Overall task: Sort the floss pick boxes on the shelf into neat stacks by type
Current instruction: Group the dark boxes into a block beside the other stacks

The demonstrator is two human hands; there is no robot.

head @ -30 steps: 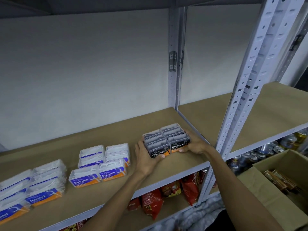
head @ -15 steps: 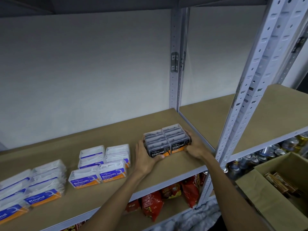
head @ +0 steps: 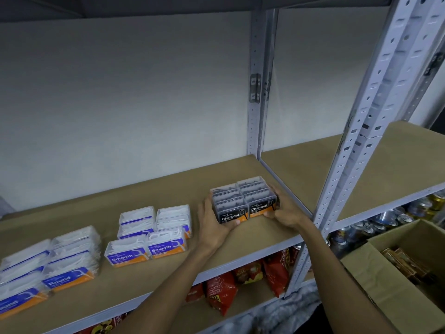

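Here, scene: a shelf (head: 168, 189) carries three groups of floss pick boxes, sorted by label.
Charcoal boxes (head: 243, 200): a dark block near the shelf's right end, two columns side by side, set well apart from the white groups.
Left hand (head: 213, 225): cupped against the block's left side, fingers (head: 232, 222) curled under the front label, grasping the left column.
Right hand (head: 284, 210): pressed to the right side and front corner, grasping the right column; the person is squeezing the block between both palms.
Smooth boxes (head: 154, 233): the middle group, with the front pair sitting slightly askew of the rows behind.
Round boxes (head: 50, 263): the left group, running out of view at the frame's edge.
Step in hand: likely squaring up the charcoal block.
Risk: uneven pressure could buckle the two columns apart or tip the upper boxes.
Risk: the block sits near the shelf's front lip, so a pull toward the person could drag a box over the edge.
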